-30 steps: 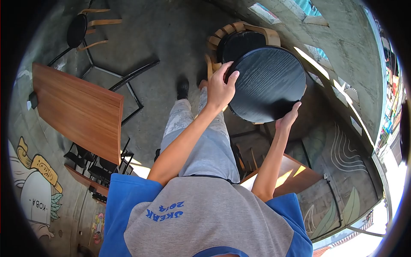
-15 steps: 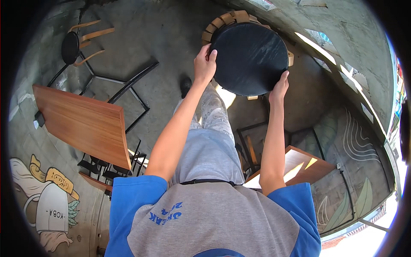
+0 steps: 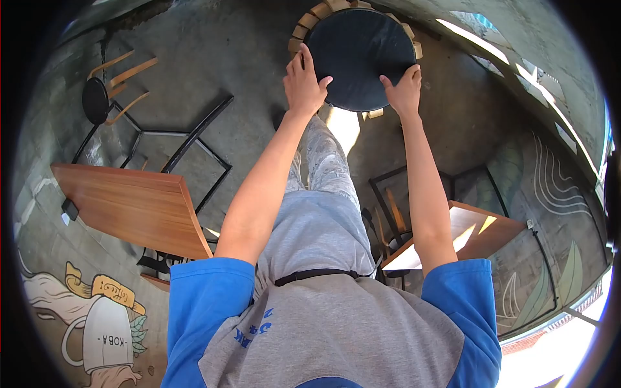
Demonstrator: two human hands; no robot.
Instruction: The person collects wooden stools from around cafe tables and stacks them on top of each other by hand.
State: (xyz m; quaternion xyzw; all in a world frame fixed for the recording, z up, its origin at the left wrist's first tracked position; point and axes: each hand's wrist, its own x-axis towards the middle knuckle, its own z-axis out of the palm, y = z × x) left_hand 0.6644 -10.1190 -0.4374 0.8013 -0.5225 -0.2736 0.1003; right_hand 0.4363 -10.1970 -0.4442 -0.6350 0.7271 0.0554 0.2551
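Note:
A round black stool seat (image 3: 362, 58) tops what looks like a stack of stools, with bent pale wooden legs (image 3: 300, 31) fanned around its rim. At the near left of the rim is my left hand (image 3: 304, 85), its fingers stretched out and its thumb spread apart. My right hand (image 3: 405, 92) is at the near right of the rim, thumb and fingers also apart. Both hands are open and seem to rest against the seat's edge; whether they still touch it is hard to tell. Lower parts of the stack are hidden under the seat.
A brown wooden tabletop (image 3: 129, 204) with a black metal frame (image 3: 197, 132) stands left. Behind it is another stool (image 3: 96, 101). A second wooden table (image 3: 495, 229) stands right, with chairs or stools partly under it. A curved concrete wall (image 3: 556, 58) borders the right.
The black seat has shifted up and left in view and looks slightly smaller. My hands have loosened from gripping its edge to spread fingers and thumbs.

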